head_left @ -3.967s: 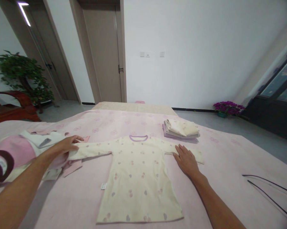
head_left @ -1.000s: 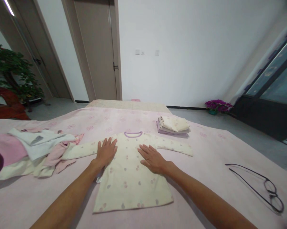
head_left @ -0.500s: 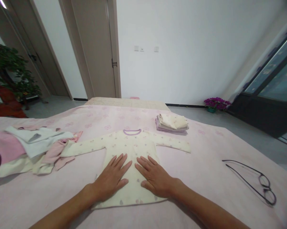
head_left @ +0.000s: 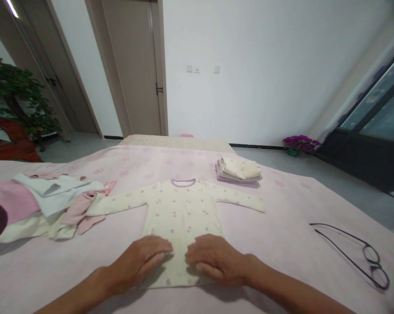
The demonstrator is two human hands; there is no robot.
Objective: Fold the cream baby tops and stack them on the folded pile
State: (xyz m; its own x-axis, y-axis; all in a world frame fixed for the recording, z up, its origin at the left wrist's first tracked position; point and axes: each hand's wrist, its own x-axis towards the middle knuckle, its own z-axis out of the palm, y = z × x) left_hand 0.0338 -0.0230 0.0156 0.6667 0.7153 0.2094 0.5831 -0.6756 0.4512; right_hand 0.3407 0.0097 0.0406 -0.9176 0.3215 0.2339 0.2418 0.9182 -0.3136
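Note:
A cream long-sleeved child's top point(head_left: 183, 213) with small printed motifs and a purple-trimmed neck lies spread flat, sleeves out to both sides. Over its lower left part is my left hand point(head_left: 141, 259), open, fingers loosely bent and pointing inward. My right hand point(head_left: 216, 257) mirrors it over the lower right part, also open with curved fingers. Shadows fall on the cloth beneath both hands; whether the fingertips touch it I cannot tell. Neither hand holds anything.
Loose clothes point(head_left: 46, 198) lie heaped at the left, meeting the top's left sleeve. A folded stack of clothes point(head_left: 238, 170) sits behind the right sleeve. Black-framed glasses point(head_left: 373, 261) rest at the right on the pink bedsheet point(head_left: 282, 235). Purple flowers point(head_left: 299, 143) stand on the floor beyond.
Both hands have slid down the top toward its hem and risen from lying flat to a curved pose. The view has shifted slightly.

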